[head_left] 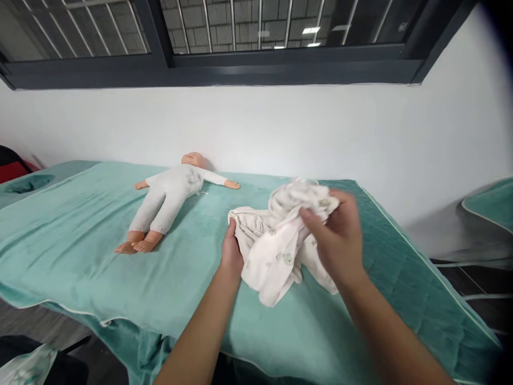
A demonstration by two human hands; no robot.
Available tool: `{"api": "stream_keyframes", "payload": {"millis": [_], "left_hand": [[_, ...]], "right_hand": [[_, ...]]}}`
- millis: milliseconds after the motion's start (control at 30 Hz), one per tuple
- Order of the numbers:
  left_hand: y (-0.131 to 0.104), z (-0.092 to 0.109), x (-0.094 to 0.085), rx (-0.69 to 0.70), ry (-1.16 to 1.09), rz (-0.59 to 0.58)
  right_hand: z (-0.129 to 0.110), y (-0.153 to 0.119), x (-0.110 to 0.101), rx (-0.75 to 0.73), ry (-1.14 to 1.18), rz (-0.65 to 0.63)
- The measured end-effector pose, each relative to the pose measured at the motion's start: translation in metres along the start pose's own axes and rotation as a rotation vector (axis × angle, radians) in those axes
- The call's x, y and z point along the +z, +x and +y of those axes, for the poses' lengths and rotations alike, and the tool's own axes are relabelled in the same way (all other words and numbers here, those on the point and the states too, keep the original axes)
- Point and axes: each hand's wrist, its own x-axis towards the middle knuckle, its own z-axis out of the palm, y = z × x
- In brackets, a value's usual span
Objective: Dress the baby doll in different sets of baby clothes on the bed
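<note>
Between my two hands hangs a bunched white baby garment [276,251] with a small pale green print, held above the bed. My left hand [232,251] grips its left edge, thumb uppermost. Fingers closed, my right hand [340,235] pinches a gathered part of the same cloth at the upper right; it is slightly blurred. A baby doll [168,195] in a white body suit lies on its back to the left, head toward the wall and arms spread. Neither hand touches the doll.
A green quilted cover [80,224] spreads over the bed against a white wall [248,128]. Above is a dark-framed window [280,67] with bars. A patterned bag or cloth [30,366] sits at the lower left, and another green-covered edge [491,203] shows at the right.
</note>
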Motion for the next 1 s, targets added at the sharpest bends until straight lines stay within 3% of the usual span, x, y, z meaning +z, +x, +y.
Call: {"api": "stream_keyframes", "payload": {"millis": [133,200,300,400,533,633,700,767,800,867,1000], "left_hand": [[0.000,0.000,0.000,-0.066,-0.060,0.072],[0.001,0.001,0.001,-0.086,-0.063,0.079],[0.000,0.001,0.002,-0.079,-0.064,0.090],[-0.001,0.000,0.003,-0.072,-0.061,0.119],[-0.001,0.000,0.003,-0.105,-0.041,0.120],[0.000,0.000,0.002,-0.064,-0.027,0.113],[0.001,0.001,0.001,-0.019,-0.031,0.133],[0.001,0.001,0.001,0.003,-0.044,0.155],[0.001,0.001,0.001,0.010,-0.049,0.161],[0.001,0.002,0.002,0.021,-0.054,0.162],[-0.001,0.002,0.004,0.026,-0.067,0.173]], "right_hand": [[0.036,-0.047,0.011,0.061,-0.147,-0.443],[0.049,-0.067,0.016,-0.030,-0.335,-0.582],[0.058,-0.080,0.019,-0.153,-0.608,-0.610],[0.055,-0.079,0.018,-0.164,-0.689,-0.621],[0.038,-0.076,0.012,-0.184,-0.655,-0.704],[0.024,-0.072,-0.007,0.023,-0.390,-0.730],[0.017,-0.063,-0.028,0.261,-0.143,-0.631],[0.012,-0.049,-0.055,0.369,-0.011,-0.373],[0.010,-0.039,-0.069,0.351,-0.019,-0.224],[0.009,-0.020,-0.099,0.252,-0.175,0.002],[0.020,0.006,-0.151,0.103,-0.781,0.165]]}}
